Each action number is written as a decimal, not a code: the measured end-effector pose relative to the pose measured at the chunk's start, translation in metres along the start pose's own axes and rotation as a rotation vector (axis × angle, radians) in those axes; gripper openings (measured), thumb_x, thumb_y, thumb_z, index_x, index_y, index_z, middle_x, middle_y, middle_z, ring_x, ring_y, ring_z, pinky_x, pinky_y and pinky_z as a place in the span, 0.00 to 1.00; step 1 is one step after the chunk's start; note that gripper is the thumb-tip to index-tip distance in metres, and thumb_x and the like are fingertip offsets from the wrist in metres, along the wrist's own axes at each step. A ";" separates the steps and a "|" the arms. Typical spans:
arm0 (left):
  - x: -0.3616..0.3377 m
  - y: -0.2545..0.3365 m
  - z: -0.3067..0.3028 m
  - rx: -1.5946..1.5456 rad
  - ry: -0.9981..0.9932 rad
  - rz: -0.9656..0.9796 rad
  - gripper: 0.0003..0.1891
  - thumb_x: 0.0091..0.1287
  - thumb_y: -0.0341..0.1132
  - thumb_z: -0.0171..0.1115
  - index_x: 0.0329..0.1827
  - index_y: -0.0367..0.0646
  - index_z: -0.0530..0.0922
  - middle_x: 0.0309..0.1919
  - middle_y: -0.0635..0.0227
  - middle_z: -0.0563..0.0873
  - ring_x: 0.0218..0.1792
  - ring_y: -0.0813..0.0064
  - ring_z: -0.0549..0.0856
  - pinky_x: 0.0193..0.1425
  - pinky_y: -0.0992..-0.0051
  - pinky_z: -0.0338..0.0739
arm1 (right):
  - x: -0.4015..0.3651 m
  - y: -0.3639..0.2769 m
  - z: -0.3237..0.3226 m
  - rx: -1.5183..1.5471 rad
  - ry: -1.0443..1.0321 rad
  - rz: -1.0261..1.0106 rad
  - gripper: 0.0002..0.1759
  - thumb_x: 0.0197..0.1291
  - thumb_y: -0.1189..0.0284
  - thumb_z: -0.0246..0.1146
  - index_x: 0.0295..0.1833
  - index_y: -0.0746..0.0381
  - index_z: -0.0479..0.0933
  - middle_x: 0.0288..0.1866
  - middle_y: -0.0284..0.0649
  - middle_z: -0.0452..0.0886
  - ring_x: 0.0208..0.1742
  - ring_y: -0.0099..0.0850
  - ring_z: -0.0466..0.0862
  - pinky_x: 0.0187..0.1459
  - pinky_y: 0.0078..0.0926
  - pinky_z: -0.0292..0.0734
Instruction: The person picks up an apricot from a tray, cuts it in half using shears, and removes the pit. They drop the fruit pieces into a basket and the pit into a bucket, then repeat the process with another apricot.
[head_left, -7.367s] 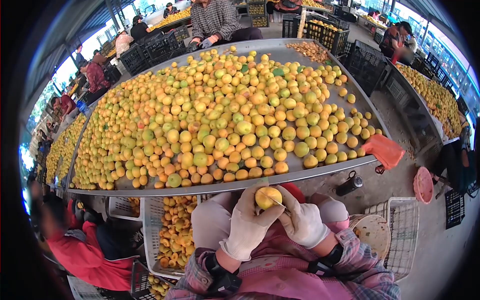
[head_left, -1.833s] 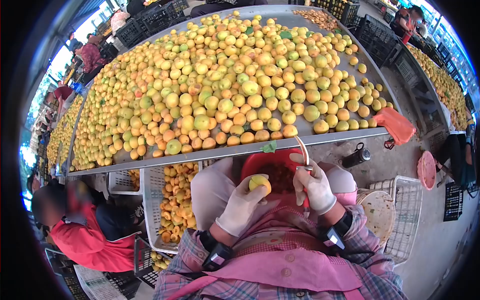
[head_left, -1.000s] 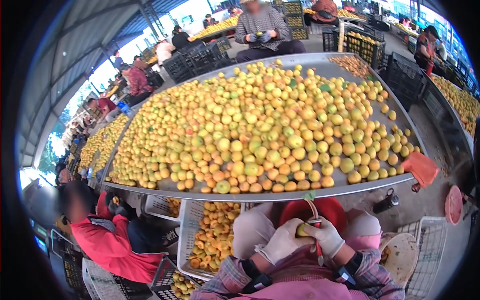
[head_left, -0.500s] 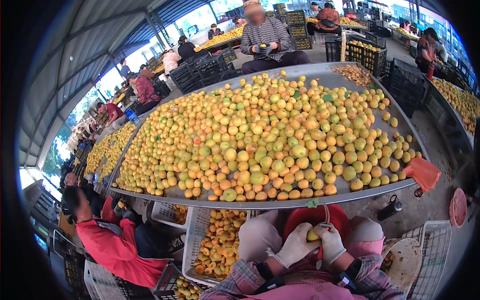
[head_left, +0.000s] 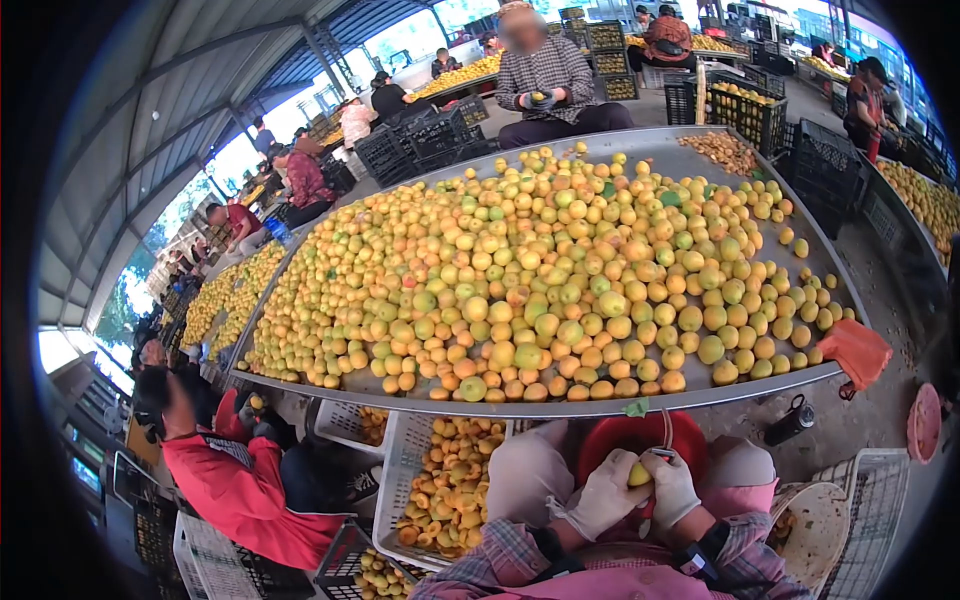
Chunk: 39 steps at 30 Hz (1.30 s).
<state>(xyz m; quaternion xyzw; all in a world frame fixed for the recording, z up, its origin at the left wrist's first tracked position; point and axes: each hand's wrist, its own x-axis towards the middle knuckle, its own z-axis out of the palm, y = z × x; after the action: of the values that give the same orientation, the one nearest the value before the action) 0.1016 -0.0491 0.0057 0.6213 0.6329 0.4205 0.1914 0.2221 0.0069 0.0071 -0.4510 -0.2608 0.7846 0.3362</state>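
Both hands wear white gloves and come together over my lap, above a red basin. My left hand is closed around a yellow-green apricot. Pressed close to that fruit, my right hand is closed on a small metal tool, mostly hidden by the fingers. A pale cord runs near the tool toward the table edge. Right in front, a metal-topped table bears a broad heap of apricots.
A white crate of split apricots stands left of my knees. A co-worker in red sits further left. At right are a white bucket, a black bottle and an orange bag. Another person sits across the table.
The whole view has shifted slightly to the right. My hands stay together around the apricot, which now shows more between them.
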 end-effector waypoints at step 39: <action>-0.012 0.000 -0.021 -0.576 0.195 -0.200 0.22 0.58 0.26 0.73 0.56 0.40 0.75 0.48 0.63 0.82 0.49 0.68 0.83 0.52 0.70 0.79 | -0.017 -0.022 0.013 -0.030 -0.065 -0.013 0.20 0.67 0.60 0.63 0.54 0.63 0.74 0.40 0.39 0.83 0.27 0.28 0.83 0.20 0.22 0.75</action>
<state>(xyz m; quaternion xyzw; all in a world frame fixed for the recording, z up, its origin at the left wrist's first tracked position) 0.0872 -0.0666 0.0148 0.4330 0.5613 0.6190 0.3381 0.2234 0.0061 0.0375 -0.4284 -0.2864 0.7926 0.3259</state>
